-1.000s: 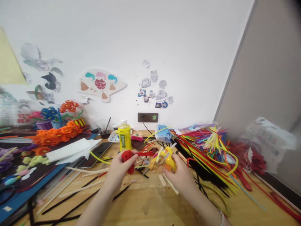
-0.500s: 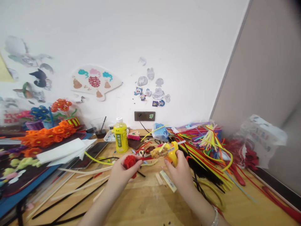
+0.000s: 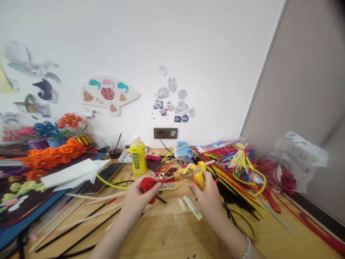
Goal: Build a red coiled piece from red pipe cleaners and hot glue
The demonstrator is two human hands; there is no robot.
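Observation:
My left hand [image 3: 137,200] is closed round a fuzzy red pipe-cleaner flower [image 3: 147,184], held just above the wooden table [image 3: 172,233]. My right hand [image 3: 208,196] grips the handle of a yellow hot glue gun [image 3: 192,173]. The gun's nozzle points left, close to the red flower. Both hands are near the middle of the table, about a hand's width apart.
A heap of coloured pipe cleaners [image 3: 237,169] fills the right side. A yellow drink bottle [image 3: 137,155], a phone [image 3: 106,174], white sheets [image 3: 72,172] and orange flowers [image 3: 51,156] lie to the left. Glue sticks [image 3: 192,207] and long sticks are scattered near the hands. A wall socket [image 3: 165,133] is behind.
The view shifted slightly right and down. Both hands stayed on the flower and the glue gun, and the gun's nozzle came closer to the red flower.

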